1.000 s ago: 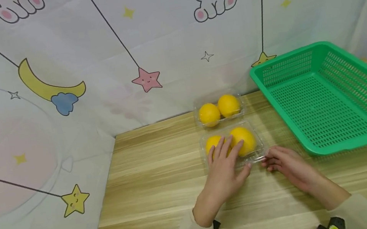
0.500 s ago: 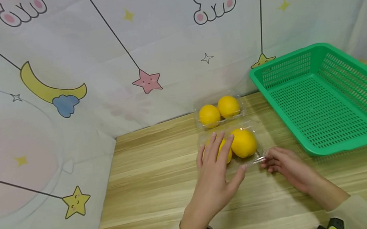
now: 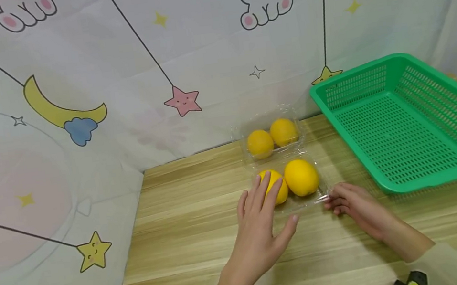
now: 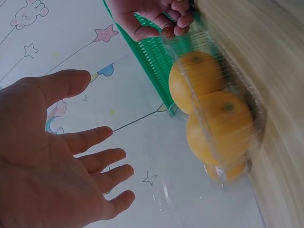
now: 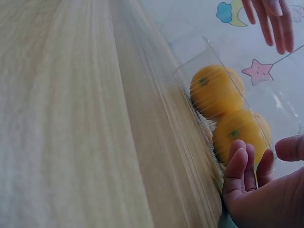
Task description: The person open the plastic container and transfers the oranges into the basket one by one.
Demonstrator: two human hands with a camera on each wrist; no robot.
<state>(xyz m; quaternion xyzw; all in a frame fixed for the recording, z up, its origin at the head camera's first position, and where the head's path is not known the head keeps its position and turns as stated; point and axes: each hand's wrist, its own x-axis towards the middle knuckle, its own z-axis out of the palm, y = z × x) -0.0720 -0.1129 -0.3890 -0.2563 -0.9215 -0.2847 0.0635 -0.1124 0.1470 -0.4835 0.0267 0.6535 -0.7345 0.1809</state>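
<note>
A clear plastic clamshell box [image 3: 314,202] with two oranges [image 3: 301,177] lies on the table, its lid [image 3: 266,117] raised and tipped back so that it overlaps the rear box in the head view. My right hand [image 3: 361,211] pinches the near right corner of the box; in the right wrist view its fingers [image 5: 237,166] are bent at the rim. Just left of the box, my left hand [image 3: 250,240] hovers with its fingers spread. In the head view those fingers partly cover the left orange, while the left wrist view has this hand [image 4: 57,156] apart from the fruit and holding nothing.
A second clear box with two oranges [image 3: 260,144] stands behind, near the patterned wall cloth [image 3: 218,62]. To the right is a green plastic basket [image 3: 409,133], its near left edge close to my right hand. All stand on a wood-grain table [image 3: 187,225].
The lid of the front box has swung up and back, uncovering the oranges. My left hand has drawn left and nearer to me. My right hand has stayed at the corner.
</note>
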